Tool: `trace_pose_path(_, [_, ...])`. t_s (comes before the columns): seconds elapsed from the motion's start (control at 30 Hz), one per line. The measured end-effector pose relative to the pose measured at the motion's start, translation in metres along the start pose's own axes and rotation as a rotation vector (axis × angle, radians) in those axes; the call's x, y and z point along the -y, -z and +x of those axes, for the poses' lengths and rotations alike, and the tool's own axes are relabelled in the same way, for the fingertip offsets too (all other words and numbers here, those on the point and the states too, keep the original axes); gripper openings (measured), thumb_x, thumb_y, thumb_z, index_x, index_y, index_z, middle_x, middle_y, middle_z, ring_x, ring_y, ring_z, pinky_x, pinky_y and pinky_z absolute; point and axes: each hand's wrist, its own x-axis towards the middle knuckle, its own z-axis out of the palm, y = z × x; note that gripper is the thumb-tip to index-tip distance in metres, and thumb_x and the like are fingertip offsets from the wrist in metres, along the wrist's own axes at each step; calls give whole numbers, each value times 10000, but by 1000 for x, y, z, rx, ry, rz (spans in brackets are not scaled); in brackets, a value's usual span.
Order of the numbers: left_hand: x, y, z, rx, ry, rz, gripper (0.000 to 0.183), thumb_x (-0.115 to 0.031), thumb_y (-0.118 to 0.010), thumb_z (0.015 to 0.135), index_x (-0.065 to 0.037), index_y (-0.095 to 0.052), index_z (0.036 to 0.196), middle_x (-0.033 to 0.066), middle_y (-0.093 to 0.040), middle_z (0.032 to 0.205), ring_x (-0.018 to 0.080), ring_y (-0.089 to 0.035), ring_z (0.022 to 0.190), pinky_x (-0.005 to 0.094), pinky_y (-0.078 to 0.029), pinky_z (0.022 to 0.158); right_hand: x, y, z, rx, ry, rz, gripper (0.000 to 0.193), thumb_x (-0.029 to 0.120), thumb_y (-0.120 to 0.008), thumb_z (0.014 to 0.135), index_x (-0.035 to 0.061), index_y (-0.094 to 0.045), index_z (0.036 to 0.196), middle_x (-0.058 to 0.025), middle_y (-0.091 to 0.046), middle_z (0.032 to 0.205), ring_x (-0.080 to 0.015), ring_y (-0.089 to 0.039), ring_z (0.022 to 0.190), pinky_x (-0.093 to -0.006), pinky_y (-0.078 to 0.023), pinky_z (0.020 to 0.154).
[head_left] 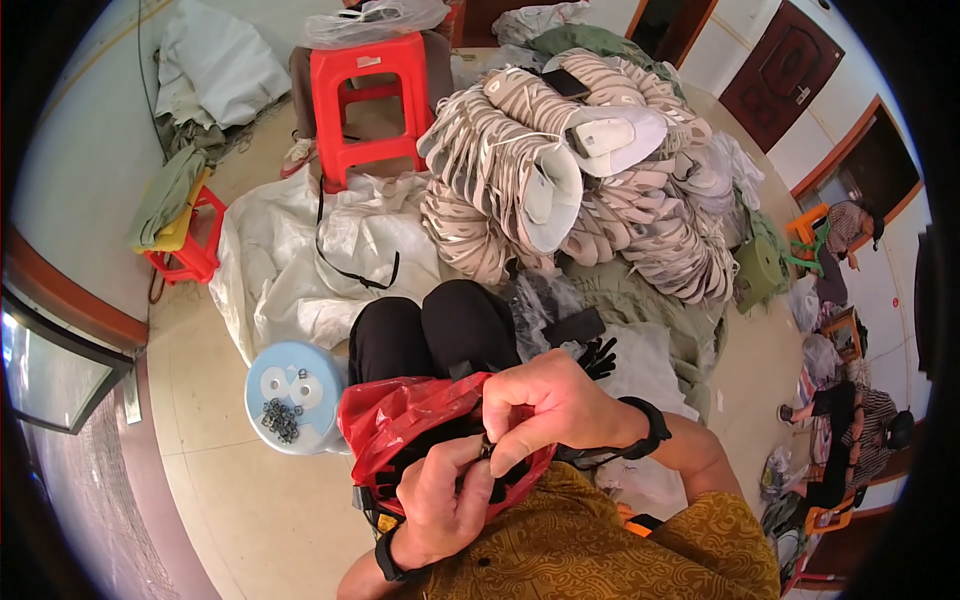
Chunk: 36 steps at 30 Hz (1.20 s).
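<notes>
My left hand (443, 492) and my right hand (548, 405) meet over my lap, fingers pinched together. Between their fingertips is a small black piece (487, 449), too small to make out its kind. Under both hands lies an opened red plastic bag (392, 408), spread across my thighs; dark contents show inside, their kind unclear. Left of my knees stands a round light-blue stool (330, 408), with a pile of small dark square rings (281, 420) on its top and one ring apart from the pile.
Ahead, a large heap of striped beige shoe uppers (510, 150) rests on sheeting. A white sheet (275, 255) covers floor at the left. A red stool (368, 62) stands beyond, with a person seated behind it. Other people (850, 235) sit at the far right.
</notes>
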Motion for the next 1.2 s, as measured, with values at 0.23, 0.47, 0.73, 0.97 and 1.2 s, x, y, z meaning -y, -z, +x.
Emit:
trace_pose_path(0.23, [-7, -1, 4, -3, -16, 19, 195, 49, -578, 701, 19, -524, 886, 100, -570, 649, 184, -544, 483, 250, -428, 458, -4, 3, -1, -11, 88, 13, 270, 167, -753, 604, 25, -526, 639, -11, -538, 623, -73, -473, 553, -214, -364, 483])
trace_pose_path(0.47, [-4, -1, 3, 7, -6, 42, 187, 47, -589, 691, 13, -518, 862, 93, -554, 621, 174, -524, 462, 252, -418, 445, 4, 4, -3, -5, -41, 69, 286, 137, -775, 576, 23, -550, 714, -16, -544, 689, -89, -493, 589, -223, -380, 513])
trace_pose_path(0.73, [-7, -6, 6, -1, 14, 25, 177, 49, -577, 699, 13, -527, 864, 93, -556, 625, 176, -525, 464, 252, -419, 449, -6, 3, -7, -62, 41, 51, 285, 133, -761, 599, 14, -550, 749, -23, -557, 725, -74, -493, 594, -212, -379, 511])
trace_pose_path(0.97, [-2, -5, 5, -23, 51, -26, 166, 35, -576, 710, 7, -535, 869, 84, -577, 645, 160, -542, 481, 241, -432, 471, -7, 1, 0, -17, -87, 328, 248, 132, -741, 625, 7, -565, 747, 14, -510, 646, -50, -444, 589, -197, -363, 515])
trace_pose_path(1.2, [4, -3, 1, 28, 152, -105, 134, 28, -571, 730, 0, -521, 851, 80, -587, 650, 133, -553, 502, 232, -432, 478, -13, 0, -1, -83, -14, 223, 241, 122, -750, 604, 4, -571, 716, 11, -528, 648, -45, -454, 583, -189, -361, 518])
